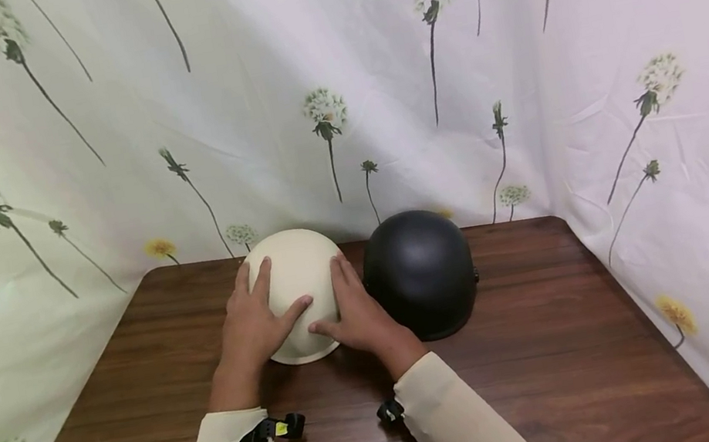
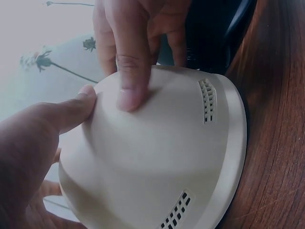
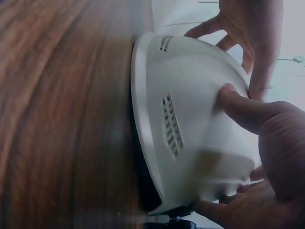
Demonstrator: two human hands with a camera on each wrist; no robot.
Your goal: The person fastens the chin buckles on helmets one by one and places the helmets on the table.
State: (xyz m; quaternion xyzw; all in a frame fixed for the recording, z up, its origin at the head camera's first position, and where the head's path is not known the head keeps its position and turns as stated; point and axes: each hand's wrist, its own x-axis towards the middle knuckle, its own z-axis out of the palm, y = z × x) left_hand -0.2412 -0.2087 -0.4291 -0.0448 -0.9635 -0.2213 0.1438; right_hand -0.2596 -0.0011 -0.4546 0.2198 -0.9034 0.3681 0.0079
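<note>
White cloth (image 1: 244, 106) with dandelions on it hangs behind a brown wooden table (image 1: 563, 374). Near the table's back edge sit two helmets, first the cream helmet (image 1: 295, 266) and then the black helmet (image 1: 418, 265), both with the round top up. They look set down side by side, so I think that much is done. The cream one does not stand free of the hands yet, so that bit seems to be left. I cannot tell if more is left after that.

Going from the left, the left hand (image 1: 251, 324) lies on the left side of the cream helmet. Its fingers are spread wide and almost straight, and its thumb points in over the front. The little holes (image 2: 208, 101) in the cream helmet's side are not covered. Next, the right hand (image 1: 361, 310) lies on the other side. Its fingers are almost straight too, close together, with the thumb far out from them. The hands have the helmet between them. The black helmet is just beside the right hand, and I cannot tell if they touch.
</note>
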